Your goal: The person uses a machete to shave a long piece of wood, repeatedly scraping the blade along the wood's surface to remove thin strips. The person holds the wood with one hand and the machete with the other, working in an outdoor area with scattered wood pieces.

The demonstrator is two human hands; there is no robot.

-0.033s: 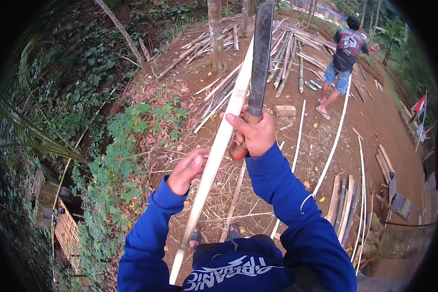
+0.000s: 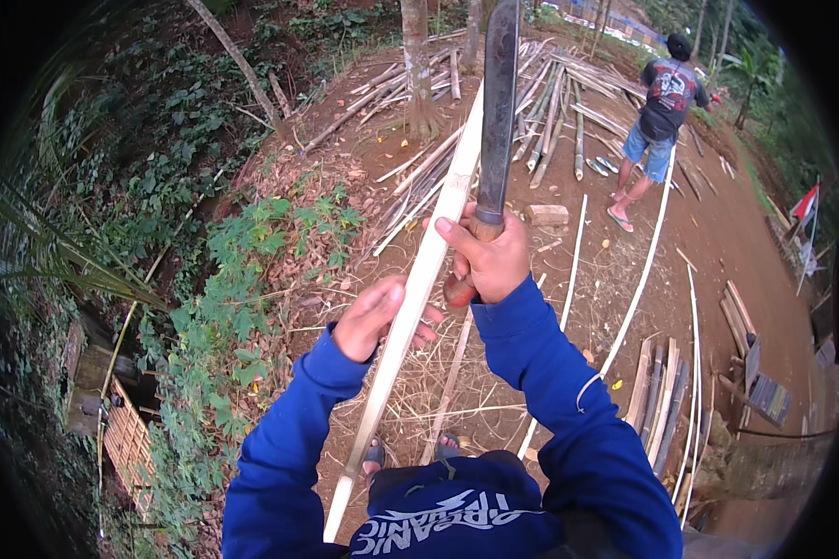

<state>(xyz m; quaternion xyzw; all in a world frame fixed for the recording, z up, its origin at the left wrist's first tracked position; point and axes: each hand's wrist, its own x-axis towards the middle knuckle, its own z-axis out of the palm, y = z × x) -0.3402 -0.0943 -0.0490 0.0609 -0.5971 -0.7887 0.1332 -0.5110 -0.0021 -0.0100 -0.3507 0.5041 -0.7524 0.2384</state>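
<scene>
A long pale split bamboo strip [image 2: 410,312] slants from the lower edge up past my hands to the far middle. My right hand [image 2: 487,256] is closed on the wooden handle of a machete [image 2: 501,112], its dark blade pointing up and away. The thumb of that hand presses on the strip, so it grips both. Lower down, my left hand [image 2: 368,321] is open at the strip's left side, fingers apart and passing behind it; their tips show at its right edge. Whether these fingers touch the strip I cannot tell.
A person [image 2: 667,102] stands at the far right, back turned. Bamboo poles [image 2: 555,107] lie piled ahead. A wooden block [image 2: 546,215] rests on the brown ground. Long pale strips [image 2: 648,261] and cut lengths [image 2: 659,401] lie at right. Green plants [image 2: 252,252] cover the left slope.
My left hand has moved slightly up and right, and its fingertips now show past the strip's right edge. My right hand keeps its hold on the machete and strip.
</scene>
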